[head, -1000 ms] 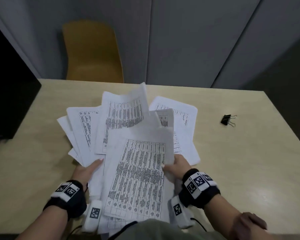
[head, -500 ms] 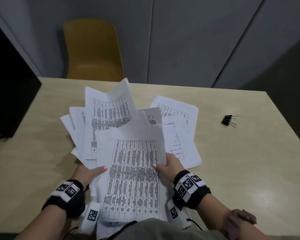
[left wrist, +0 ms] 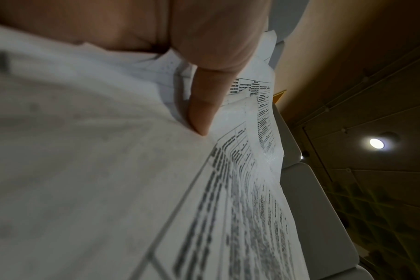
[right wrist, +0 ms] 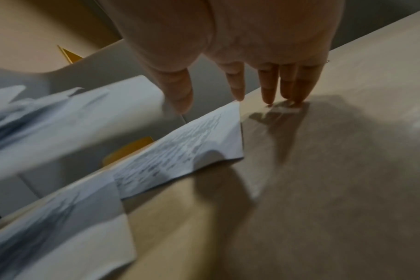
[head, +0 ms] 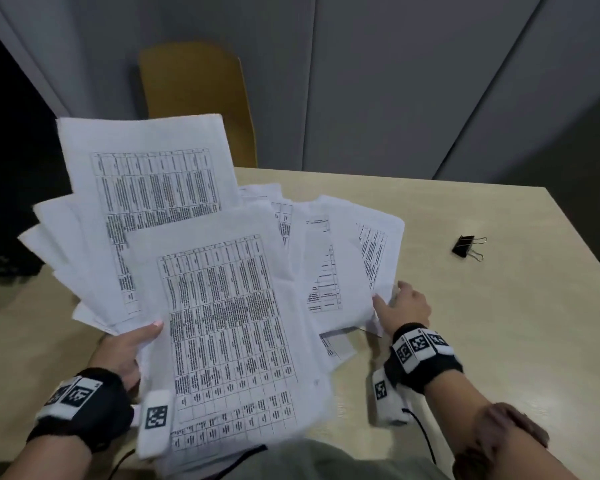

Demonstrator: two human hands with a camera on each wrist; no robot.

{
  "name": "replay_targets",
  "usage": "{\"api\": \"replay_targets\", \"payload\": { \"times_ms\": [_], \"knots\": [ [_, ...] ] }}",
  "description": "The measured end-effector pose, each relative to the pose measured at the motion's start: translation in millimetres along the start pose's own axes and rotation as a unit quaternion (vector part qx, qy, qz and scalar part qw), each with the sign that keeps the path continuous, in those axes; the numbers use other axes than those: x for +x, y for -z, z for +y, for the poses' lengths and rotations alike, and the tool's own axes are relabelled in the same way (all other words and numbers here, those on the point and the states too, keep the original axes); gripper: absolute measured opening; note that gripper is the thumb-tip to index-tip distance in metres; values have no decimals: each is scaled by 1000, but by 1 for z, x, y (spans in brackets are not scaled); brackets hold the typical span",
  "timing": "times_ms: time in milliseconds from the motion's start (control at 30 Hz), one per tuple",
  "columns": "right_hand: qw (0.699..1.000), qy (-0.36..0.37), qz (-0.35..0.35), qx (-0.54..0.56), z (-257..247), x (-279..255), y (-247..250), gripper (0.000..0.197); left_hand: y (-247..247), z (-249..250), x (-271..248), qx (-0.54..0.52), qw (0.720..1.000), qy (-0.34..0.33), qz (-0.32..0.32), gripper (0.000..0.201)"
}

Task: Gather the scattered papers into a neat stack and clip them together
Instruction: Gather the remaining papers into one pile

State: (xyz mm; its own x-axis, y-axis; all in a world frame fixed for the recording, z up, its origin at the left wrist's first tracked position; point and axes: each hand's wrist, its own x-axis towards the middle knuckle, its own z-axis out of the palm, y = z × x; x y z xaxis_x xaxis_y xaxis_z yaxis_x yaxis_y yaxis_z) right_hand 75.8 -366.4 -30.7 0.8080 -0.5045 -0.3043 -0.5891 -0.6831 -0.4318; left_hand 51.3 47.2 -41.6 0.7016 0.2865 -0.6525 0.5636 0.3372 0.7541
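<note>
Two hands on the job here, and only one of them actually has paper in it. Left hand (head: 123,351) is gripping a fanned-out bunch of papers (head: 222,317) by their near left side, thumb pressed on top of the front sheet and the rest of the fingers hidden behind, so the whole bunch is tilted up off the table (head: 499,341) toward the camera. Sheets are all printed tables, splayed out at different angles, nowhere near squared up. In the left wrist view you just get the thumb (left wrist: 201,111) pushed down onto the top page with more pages poking out past it. Right hand (head: 406,306) is over on the right side of the pile, fingers straight and spread, not gripping anything. In the right wrist view its fingertips (right wrist: 269,94) come down to the tabletop right at the corner of a loose sheet (right wrist: 187,147) that's lying there with its near edge curled up a bit; thumb is over the paper, the other fingers land on bare wood just beside it. A few more sheets (head: 343,254) are lying flat between the two hands. Black binder clip (head: 465,247) sits by itself out to the right, well apart from the papers. Mustard yellow chair (head: 194,105) is tucked in at the far side, and there's a dark monitor (head: 11,161) off to the left.
</note>
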Motion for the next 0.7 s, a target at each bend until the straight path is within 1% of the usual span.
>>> {"api": "replay_targets", "payload": {
  "times_ms": [67,100,167,200,233,333,367,400,467,500,533,567,600,667,700],
  "knots": [
    [996,30,-45,-74,-4,-1,-6,68,5,0,-1,-3,1000,4,7,24],
    [990,52,-77,-110,-6,-4,-9,67,7,0,0,-2,1000,4,9,26],
    [974,96,-125,-163,-9,-10,-15,67,11,-2,0,-2,1000,10,14,38],
    [967,117,-137,-181,-9,-14,-15,65,12,-3,0,-4,1000,16,15,42],
    [960,140,-144,-196,-9,-18,-14,62,13,-5,1,-7,1000,20,18,42],
    [931,232,-183,-217,-3,-27,-11,56,11,-9,3,-15,999,26,24,32],
    [924,254,-199,-206,-1,-33,-10,57,9,-11,3,-14,999,26,27,31],
    [926,267,-202,-173,0,-38,-10,56,7,-12,3,-11,999,25,27,30],
    [952,241,-159,-100,0,-48,-11,56,1,-14,3,-5,999,27,27,26],
    [964,214,-130,-88,-3,-53,-11,64,-3,-14,1,-6,999,31,27,23],
    [971,190,-113,-93,-7,-58,-13,74,-7,-14,1,-9,999,37,25,21],
    [972,169,-108,-118,-11,-63,-15,78,-9,-15,1,-13,999,42,26,21],
    [968,165,-113,-149,-16,-69,-18,71,-12,-16,1,-18,998,46,26,21],
    [958,175,-129,-185,-25,-81,-26,50,-15,-18,2,-28,998,48,22,21],
    [957,176,-136,-187,-27,-85,-31,47,-16,-20,2,-26,998,49,22,18]
  ]
}}
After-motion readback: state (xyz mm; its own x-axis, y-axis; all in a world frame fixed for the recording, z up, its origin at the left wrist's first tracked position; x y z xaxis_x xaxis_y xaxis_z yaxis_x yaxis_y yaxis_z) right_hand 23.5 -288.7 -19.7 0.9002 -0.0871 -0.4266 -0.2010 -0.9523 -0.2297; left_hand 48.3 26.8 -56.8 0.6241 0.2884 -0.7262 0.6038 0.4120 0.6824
